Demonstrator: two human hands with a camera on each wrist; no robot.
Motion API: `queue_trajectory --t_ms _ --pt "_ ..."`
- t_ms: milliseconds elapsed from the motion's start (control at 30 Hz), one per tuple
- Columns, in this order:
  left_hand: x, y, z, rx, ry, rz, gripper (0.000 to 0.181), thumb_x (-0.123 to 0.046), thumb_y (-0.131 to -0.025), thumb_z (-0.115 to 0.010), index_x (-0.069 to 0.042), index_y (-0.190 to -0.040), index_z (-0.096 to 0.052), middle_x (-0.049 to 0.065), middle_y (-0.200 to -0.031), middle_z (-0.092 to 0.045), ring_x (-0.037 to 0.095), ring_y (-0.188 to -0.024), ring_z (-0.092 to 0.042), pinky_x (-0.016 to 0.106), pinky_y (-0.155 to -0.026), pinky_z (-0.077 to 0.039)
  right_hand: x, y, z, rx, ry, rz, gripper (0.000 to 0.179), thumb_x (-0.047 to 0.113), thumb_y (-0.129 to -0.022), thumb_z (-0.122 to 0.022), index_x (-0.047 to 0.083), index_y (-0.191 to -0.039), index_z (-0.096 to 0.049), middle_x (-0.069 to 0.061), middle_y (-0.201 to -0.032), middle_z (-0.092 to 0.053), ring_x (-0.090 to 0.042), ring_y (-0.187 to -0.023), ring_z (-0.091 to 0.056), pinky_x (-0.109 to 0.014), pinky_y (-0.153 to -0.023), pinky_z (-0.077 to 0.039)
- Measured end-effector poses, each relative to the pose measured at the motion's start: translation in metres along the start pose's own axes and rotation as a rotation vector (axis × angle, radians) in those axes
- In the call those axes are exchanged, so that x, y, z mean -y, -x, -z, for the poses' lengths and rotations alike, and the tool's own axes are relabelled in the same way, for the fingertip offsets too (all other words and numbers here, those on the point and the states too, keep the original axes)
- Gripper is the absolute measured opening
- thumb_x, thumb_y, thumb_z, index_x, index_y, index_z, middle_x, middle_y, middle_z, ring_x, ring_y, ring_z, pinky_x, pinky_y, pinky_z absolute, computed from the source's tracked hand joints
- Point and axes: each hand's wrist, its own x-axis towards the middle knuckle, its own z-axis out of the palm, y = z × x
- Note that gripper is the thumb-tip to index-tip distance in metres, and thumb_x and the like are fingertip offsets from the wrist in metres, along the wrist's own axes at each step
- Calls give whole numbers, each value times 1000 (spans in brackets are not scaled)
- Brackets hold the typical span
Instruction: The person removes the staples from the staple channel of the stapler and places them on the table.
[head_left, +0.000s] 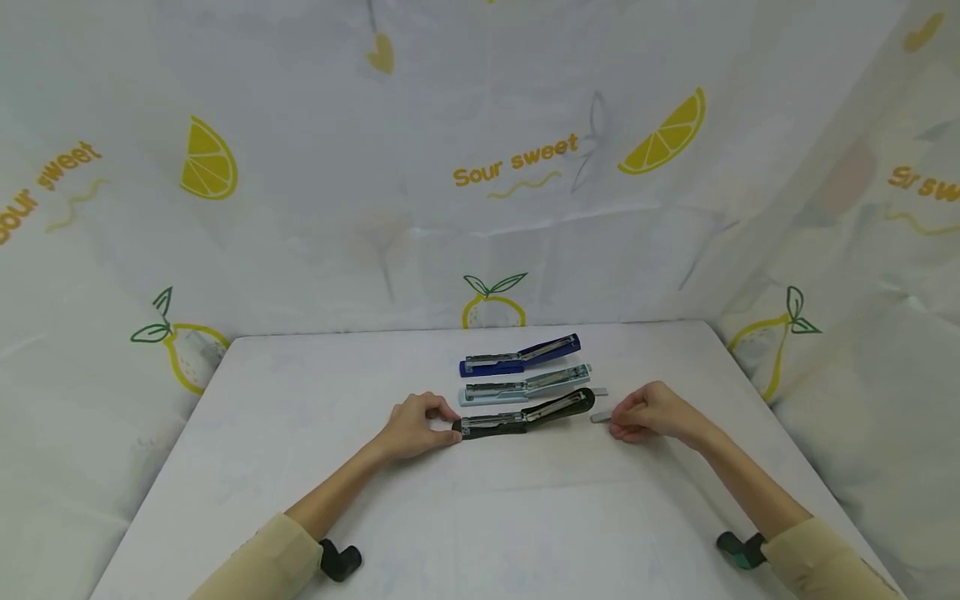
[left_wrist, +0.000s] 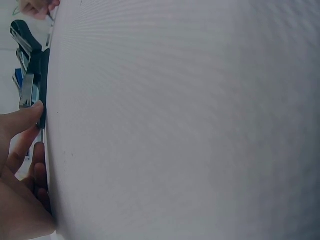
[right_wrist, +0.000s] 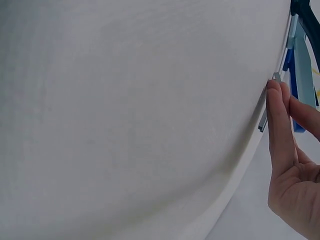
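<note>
Three staplers lie opened out in a row in the head view: a dark blue one [head_left: 491, 365] at the back, a light blue one [head_left: 495, 392] in the middle and a black one [head_left: 495, 423] in front. My left hand [head_left: 417, 427] pinches the left end of the black stapler between thumb and fingers, which the left wrist view shows too. To the right of that stapler, my right hand [head_left: 651, 413] holds a small grey staple strip [head_left: 602, 417] between its thumb and fingertips, low over the table. The strip's tip [right_wrist: 277, 76] pokes past the fingers in the right wrist view.
Another grey strip [head_left: 601, 391] lies at the right end of the light blue stapler. The white table [head_left: 510, 525] ends at a curtain [head_left: 337, 250] printed with lemons, which hangs behind and at both sides.
</note>
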Motion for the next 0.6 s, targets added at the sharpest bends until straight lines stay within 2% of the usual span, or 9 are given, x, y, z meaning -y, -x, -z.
queue_trajectory --t_ms 133,267,433,533,600 --pt "0 1 -1 4 0 7 22 -30 -83 -93 -25 -100 -81 -7 -103 -77 11 -102 -65 43 -96 -47 0 1 3 6 31 2 25 4 -104 -65 -18 -114 -69 -21 -100 -83 -19 -87 -82 -32 -76 -67" --pt "2 -1 0 23 -2 9 22 -32 -85 -92 -26 -102 -81 -9 -105 -77 10 -104 -66 45 -98 -45 2 3 9 -27 65 -4 25 5 -104 -64 -16 -114 -71 -21 -100 -82 -21 -88 -82 -34 -78 -67" --pt "7 -1 7 94 30 -2 26 -35 -89 -88 -25 -111 -79 -7 -109 -74 11 -106 -63 42 -99 -43 10 6 20 -93 66 0 27 11 -106 -66 -13 -117 -71 -17 -103 -83 -22 -92 -81 -35 -81 -67" --pt "12 0 15 141 106 -24 29 -30 -94 -84 -18 -119 -77 -3 -113 -74 12 -106 -62 34 -99 -48 16 8 29 -141 43 60 31 13 -106 -69 -14 -121 -69 -21 -107 -83 -25 -97 -83 -36 -85 -67" --pt "16 0 21 138 159 -33 29 -26 -97 -82 -13 -122 -76 1 -113 -76 11 -103 -65 27 -96 -52 20 10 36 -185 54 132 34 14 -106 -69 -15 -124 -67 -25 -111 -82 -20 -96 -83 -34 -85 -66"
